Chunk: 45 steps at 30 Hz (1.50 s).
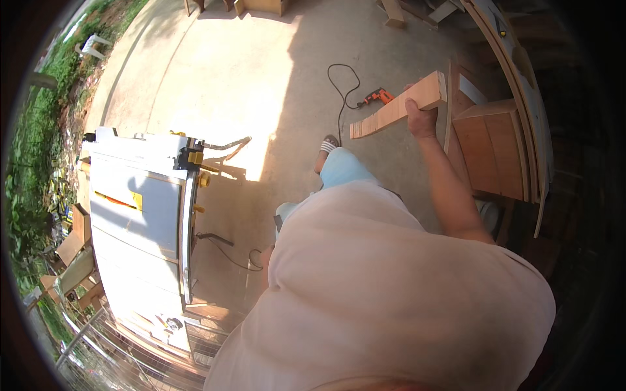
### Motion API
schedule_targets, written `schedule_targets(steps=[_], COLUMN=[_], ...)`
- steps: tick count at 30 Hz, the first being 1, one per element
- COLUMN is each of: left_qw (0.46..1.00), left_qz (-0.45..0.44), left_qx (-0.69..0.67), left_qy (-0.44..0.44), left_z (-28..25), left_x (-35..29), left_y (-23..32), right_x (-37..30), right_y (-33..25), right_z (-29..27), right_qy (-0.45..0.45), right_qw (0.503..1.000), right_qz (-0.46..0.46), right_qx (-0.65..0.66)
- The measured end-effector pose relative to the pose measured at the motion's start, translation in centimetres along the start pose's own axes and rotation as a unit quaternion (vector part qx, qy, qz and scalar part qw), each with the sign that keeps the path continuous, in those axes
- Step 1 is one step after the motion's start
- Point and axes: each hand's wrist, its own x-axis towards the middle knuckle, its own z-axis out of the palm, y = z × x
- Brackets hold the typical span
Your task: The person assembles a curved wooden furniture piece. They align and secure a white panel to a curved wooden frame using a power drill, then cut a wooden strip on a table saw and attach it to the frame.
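Observation:
My right hand (422, 120) is closed round a bundle of pale wooden strips (394, 112), its thumb over the near side. The bundle slants out to the left above the floor, and its far-left end looks uneven, like several layers. Behind it on the concrete lies an orange and black power drill (379, 97), its dark cord (343, 98) looping to the left. My left hand (266, 255) hangs low beside my body, mostly covered by my shirt; its fingers cannot be made out.
A table saw (134, 225) with a yellow-marked blade slot stands at the left, a tape measure (173, 323) on its near end. Wooden boxes (489, 150) and leaning sheets (515, 85) line the right. Wood pieces (391, 12) lie at the back. My sandalled foot (328, 146) is forward.

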Motion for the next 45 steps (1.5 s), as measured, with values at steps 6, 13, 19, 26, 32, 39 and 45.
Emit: schedule_targets(steps=[6, 13, 19, 26, 32, 39, 45], left_qw=[0.960, 0.872, 0.892, 0.872, 0.851, 0.799, 0.715], left_qz=[0.183, 0.375, 0.316, 0.329, 0.397, 0.346, 0.177], left_qx=[0.213, 0.315, 0.320, 0.361, 0.332, 0.252, 0.249], left_qy=[-0.010, 0.022, 0.037, -0.009, -0.092, -0.422, -0.629], left_z=[1.1, 3.3, 6.8, 17.3, 27.9, 50.9, 65.0], left_x=[-3.1, -10.7, -13.9, -7.9, -4.8, -16.4, -26.3], left_y=[18.7, 40.4, 54.2, 65.4, 77.6, 97.7, 106.7], right_x=[1.7, 5.3, 7.7, 12.1, 16.1, 22.5, 30.5], right_y=[10.3, 22.8, 26.7, 25.2, 29.9, 35.6, 38.0], right_z=[-8.4, -17.4, -20.7, -20.7, -20.3, -18.7, -15.6], right_qy=[0.343, 0.544, 0.602, 0.696, 0.665, 0.386, 0.438], right_qw=[0.877, 0.669, 0.551, 0.478, 0.494, 0.597, 0.645], right_qz=[0.195, 0.233, 0.184, 0.176, 0.098, -0.044, -0.047], right_qx=[0.274, 0.451, 0.549, 0.506, 0.551, 0.702, 0.624])
